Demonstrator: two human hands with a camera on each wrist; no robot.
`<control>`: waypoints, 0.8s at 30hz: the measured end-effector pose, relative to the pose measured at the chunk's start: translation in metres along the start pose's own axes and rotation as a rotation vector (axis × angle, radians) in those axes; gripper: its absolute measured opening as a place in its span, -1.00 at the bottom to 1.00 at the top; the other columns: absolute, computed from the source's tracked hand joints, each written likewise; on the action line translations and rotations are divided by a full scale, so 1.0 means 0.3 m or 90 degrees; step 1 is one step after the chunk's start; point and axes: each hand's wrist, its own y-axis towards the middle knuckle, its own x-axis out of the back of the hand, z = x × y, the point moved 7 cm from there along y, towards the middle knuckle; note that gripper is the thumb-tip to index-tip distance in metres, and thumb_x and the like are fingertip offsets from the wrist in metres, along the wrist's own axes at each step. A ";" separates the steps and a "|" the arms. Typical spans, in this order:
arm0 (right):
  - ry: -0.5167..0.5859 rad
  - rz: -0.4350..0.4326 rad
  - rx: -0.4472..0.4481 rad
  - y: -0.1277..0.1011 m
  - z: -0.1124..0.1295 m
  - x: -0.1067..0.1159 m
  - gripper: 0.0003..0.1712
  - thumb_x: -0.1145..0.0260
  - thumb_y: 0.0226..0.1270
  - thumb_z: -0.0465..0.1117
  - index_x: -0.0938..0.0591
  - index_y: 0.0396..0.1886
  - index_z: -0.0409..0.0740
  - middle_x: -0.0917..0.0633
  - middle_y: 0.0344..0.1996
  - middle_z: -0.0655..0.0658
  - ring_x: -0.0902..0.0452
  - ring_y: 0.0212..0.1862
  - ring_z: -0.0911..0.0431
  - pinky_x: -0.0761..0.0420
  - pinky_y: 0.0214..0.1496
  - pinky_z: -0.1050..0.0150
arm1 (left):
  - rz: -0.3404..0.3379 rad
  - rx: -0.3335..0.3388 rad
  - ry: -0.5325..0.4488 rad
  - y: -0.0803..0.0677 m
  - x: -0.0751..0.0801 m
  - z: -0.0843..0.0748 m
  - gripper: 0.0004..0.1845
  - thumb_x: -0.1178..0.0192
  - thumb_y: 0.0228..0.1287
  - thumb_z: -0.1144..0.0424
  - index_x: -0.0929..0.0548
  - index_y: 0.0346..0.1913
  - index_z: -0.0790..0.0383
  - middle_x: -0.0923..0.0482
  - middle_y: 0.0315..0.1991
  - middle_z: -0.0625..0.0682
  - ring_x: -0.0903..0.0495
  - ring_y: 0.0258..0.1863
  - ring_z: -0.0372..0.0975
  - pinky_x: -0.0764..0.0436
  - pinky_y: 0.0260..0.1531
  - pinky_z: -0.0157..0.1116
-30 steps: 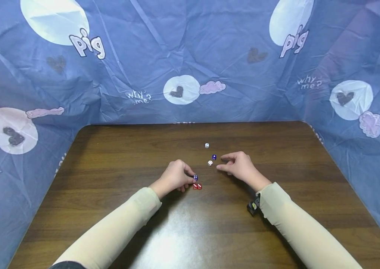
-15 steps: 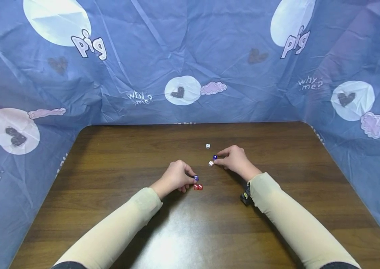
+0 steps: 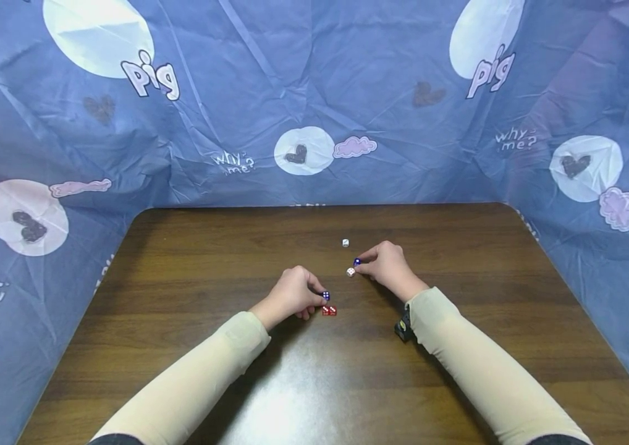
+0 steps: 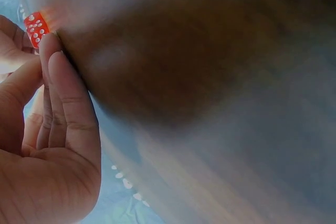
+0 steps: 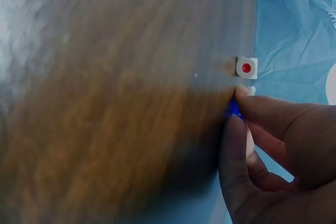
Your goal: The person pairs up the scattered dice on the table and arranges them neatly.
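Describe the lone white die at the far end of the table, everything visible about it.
The white die is a small cube with rounded corners, apparently plastic, lying flat and still on the dark wooden table. In the right wrist view one face shows a single red pip. It lies farthest from the person, beyond the blue die at the right hand. Nothing touches it; the fingertips are close but apart from it.

Both forearms reach forward, left grip (image 3: 291, 295) and right grip (image 3: 384, 266) curled.
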 end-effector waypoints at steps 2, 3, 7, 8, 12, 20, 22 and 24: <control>0.003 -0.005 -0.002 0.000 0.000 0.000 -0.76 -0.50 -0.10 -0.09 -0.74 -0.37 -0.04 -0.67 -0.56 0.02 -0.55 -0.68 0.23 -0.54 -0.55 0.35 | 0.000 0.001 -0.001 0.000 0.000 0.001 -0.89 -0.37 -0.03 0.36 -0.70 -0.37 0.23 -0.54 -0.76 0.15 -0.55 -0.81 -0.10 -0.55 -0.81 -0.21; 0.005 -0.007 -0.001 0.001 0.001 0.000 -0.76 -0.50 -0.09 -0.09 -0.74 -0.37 -0.05 -0.67 -0.56 0.01 -0.55 -0.68 0.23 -0.54 -0.55 0.35 | 0.000 0.002 -0.002 0.000 0.000 0.001 -0.89 -0.37 -0.03 0.36 -0.70 -0.37 0.24 -0.54 -0.75 0.15 -0.55 -0.81 -0.10 -0.55 -0.81 -0.21; 0.023 -0.010 -0.006 0.004 -0.004 -0.001 -0.78 -0.51 -0.10 -0.11 -0.74 -0.40 -0.06 -0.68 -0.52 -0.04 -0.56 -0.67 0.20 -0.55 -0.57 0.36 | 0.001 0.000 -0.004 0.000 -0.001 0.000 -0.89 -0.37 -0.04 0.36 -0.70 -0.37 0.24 -0.54 -0.75 0.15 -0.56 -0.80 -0.10 -0.55 -0.80 -0.21; 0.032 -0.008 -0.009 0.004 -0.006 -0.001 -0.78 -0.51 -0.11 -0.12 -0.74 -0.41 -0.07 -0.68 -0.49 -0.06 -0.57 -0.66 0.19 -0.55 -0.58 0.36 | 0.002 -0.001 -0.003 0.000 -0.001 -0.001 -0.89 -0.37 -0.04 0.36 -0.70 -0.37 0.24 -0.55 -0.75 0.15 -0.56 -0.80 -0.10 -0.55 -0.80 -0.21; 0.065 0.004 -0.024 0.004 -0.016 0.001 -0.77 -0.51 -0.11 -0.14 -0.74 -0.40 -0.11 -0.68 -0.40 -0.13 -0.59 -0.62 0.16 -0.57 -0.59 0.36 | 0.002 -0.003 -0.002 0.001 -0.001 -0.004 -0.89 -0.37 -0.04 0.36 -0.70 -0.37 0.23 -0.54 -0.75 0.15 -0.56 -0.80 -0.10 -0.55 -0.80 -0.20; 0.069 0.002 -0.030 -0.013 -0.038 0.013 -0.78 -0.50 -0.09 -0.10 -0.74 -0.40 -0.06 -0.68 -0.50 -0.04 -0.58 -0.64 0.17 -0.57 -0.57 0.33 | -0.001 0.004 0.000 -0.001 -0.002 -0.006 -0.89 -0.37 -0.04 0.35 -0.70 -0.38 0.21 -0.54 -0.75 0.15 -0.56 -0.80 -0.09 -0.55 -0.80 -0.20; 0.067 -0.004 -0.025 -0.019 -0.042 0.019 -0.78 -0.50 -0.09 -0.08 -0.74 -0.40 -0.03 -0.68 -0.54 0.01 -0.58 -0.65 0.19 -0.56 -0.57 0.33 | -0.002 0.004 -0.001 -0.003 0.000 -0.006 -0.89 -0.37 -0.04 0.35 -0.70 -0.37 0.22 -0.54 -0.75 0.15 -0.56 -0.80 -0.09 -0.55 -0.80 -0.20; 0.073 -0.015 -0.012 -0.027 -0.038 0.028 -0.77 -0.50 -0.09 -0.07 -0.74 -0.39 -0.03 -0.68 -0.56 0.03 -0.57 -0.65 0.19 -0.56 -0.56 0.33 | -0.002 0.005 -0.001 -0.005 0.000 -0.007 -0.88 -0.37 -0.04 0.35 -0.70 -0.37 0.22 -0.54 -0.75 0.15 -0.56 -0.80 -0.09 -0.55 -0.80 -0.20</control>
